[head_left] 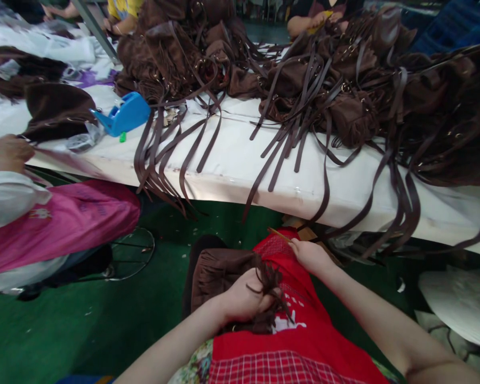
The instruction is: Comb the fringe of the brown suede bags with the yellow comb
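A brown fringed suede bag (218,272) lies on my lap over a red apron (288,341). My left hand (246,298) is closed around a bunch of the bag's brown fringe strands. My right hand (310,255), a little to the right and further from me, pinches a thin yellowish comb-like tool (279,233) whose tip points left toward the table edge. The two hands are apart.
A white table (240,165) carries heaps of brown bags (344,96) with long straps hanging over its edge, and a blue tape dispenser (124,114). A person in pink (64,224) sits at left; other people's arms show at the far side. Green floor below.
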Tool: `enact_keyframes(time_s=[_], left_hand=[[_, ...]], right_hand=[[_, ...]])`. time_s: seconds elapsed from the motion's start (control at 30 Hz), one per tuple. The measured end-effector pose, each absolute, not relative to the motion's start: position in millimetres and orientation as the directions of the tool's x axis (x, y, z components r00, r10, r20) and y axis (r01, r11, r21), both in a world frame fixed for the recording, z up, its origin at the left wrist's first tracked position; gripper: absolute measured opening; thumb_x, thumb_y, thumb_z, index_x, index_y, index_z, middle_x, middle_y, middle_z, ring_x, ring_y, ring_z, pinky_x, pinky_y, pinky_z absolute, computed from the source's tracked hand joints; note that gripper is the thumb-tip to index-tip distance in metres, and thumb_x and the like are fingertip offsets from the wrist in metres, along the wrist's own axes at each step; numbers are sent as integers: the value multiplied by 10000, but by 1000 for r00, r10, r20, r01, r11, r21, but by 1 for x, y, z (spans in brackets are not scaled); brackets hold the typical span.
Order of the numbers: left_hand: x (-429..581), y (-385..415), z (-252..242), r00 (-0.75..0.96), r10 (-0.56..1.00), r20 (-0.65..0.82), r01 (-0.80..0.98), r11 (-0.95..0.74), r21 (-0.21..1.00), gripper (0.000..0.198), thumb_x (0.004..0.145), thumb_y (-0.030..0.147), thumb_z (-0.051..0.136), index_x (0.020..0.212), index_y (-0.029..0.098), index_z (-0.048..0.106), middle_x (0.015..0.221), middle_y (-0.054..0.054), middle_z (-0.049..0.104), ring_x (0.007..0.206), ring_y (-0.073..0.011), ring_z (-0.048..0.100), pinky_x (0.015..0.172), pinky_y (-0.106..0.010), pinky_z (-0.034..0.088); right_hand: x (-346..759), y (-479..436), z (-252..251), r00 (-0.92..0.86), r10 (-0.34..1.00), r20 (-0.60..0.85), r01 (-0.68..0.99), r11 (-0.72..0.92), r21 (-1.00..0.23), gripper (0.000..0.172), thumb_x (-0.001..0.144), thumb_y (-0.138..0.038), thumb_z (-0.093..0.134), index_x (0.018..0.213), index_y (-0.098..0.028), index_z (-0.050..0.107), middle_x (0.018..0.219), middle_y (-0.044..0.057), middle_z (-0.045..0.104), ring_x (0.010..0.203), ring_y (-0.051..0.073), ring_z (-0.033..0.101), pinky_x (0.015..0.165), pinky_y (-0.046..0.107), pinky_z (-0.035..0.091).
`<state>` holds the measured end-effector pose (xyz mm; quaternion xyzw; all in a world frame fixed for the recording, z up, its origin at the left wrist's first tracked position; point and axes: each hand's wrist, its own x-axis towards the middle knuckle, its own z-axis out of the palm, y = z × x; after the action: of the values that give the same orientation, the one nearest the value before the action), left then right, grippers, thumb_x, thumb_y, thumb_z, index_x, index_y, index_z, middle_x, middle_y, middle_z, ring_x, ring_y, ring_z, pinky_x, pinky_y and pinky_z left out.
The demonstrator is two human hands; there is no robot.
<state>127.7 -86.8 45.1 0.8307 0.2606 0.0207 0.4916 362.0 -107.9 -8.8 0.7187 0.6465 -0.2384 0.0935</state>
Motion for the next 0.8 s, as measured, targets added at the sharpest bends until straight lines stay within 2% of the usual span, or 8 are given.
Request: enact_keyframes(time_s=[0.03,0.13,0.2,0.27,0.37,0.57,0.7,0.8], left_hand=[[129,-88,46,879,436,-191,406,-477,780,239,871,290,456,900,133,633,857,-82,675,841,-204,599,868,-319,434],[134,-91,51,933,334,-137,335,-660,673,170,818,245,524,888,136,633,884,-95,680,878,-234,610,885,-347,428],[137,-93,56,974,211,-81,206,-677,707,173,799,201,547,944,163,633,952,-74,688,920,-221,617,891,-316,429],[139,-95,58,991,134,-21,104,-646,756,247,799,167,550,1035,190,619,1037,-54,685,982,-204,615,919,-285,416],[138,-97,58,995,97,3,58,-617,785,301,815,191,561,1112,209,605,1095,-52,678,1026,-212,612,943,-289,406],[135,-97,52,993,117,-21,86,-593,801,342,793,196,594,1132,225,622,1124,-31,679,1044,-200,611,968,-277,387],[133,-96,49,987,148,-62,139,-604,785,367,751,182,618,1116,223,631,1111,-20,685,1044,-206,610,981,-285,382],[133,-96,48,983,168,-74,162,-602,782,360,737,176,607,1092,219,644,1091,-22,691,1019,-206,619,972,-292,393]], right_hand=[[366,-103,-7,51,894,-445,954,-175,-243,402,980,-365,247,969,-165,596,844,118,701,773,230,663,679,303,443],[366,-90,5,-80,946,-315,773,-140,-619,338,938,-395,376,911,-169,626,884,80,700,825,210,645,747,301,459],[356,-84,15,-190,949,-251,578,-99,-810,281,867,-404,510,862,-157,643,860,64,700,812,200,638,760,298,472],[341,-79,22,-270,935,-229,411,-103,-906,242,809,-379,589,831,-147,654,841,60,700,802,198,639,768,306,486],[323,-74,18,-293,926,-237,307,-144,-941,227,766,-334,639,886,-143,665,878,63,698,831,203,640,795,331,494],[306,-77,-16,-298,911,-286,204,-232,-951,607,561,-335,821,1097,-158,599,1037,69,651,972,231,590,872,368,469],[296,-91,-28,-182,906,-382,-17,-391,-920,557,532,-335,837,1003,-154,600,984,55,630,904,194,586,815,332,472],[295,-99,-26,-221,856,-466,-174,-505,-845,510,542,-317,835,965,-144,607,860,17,617,742,135,572,673,260,459]])
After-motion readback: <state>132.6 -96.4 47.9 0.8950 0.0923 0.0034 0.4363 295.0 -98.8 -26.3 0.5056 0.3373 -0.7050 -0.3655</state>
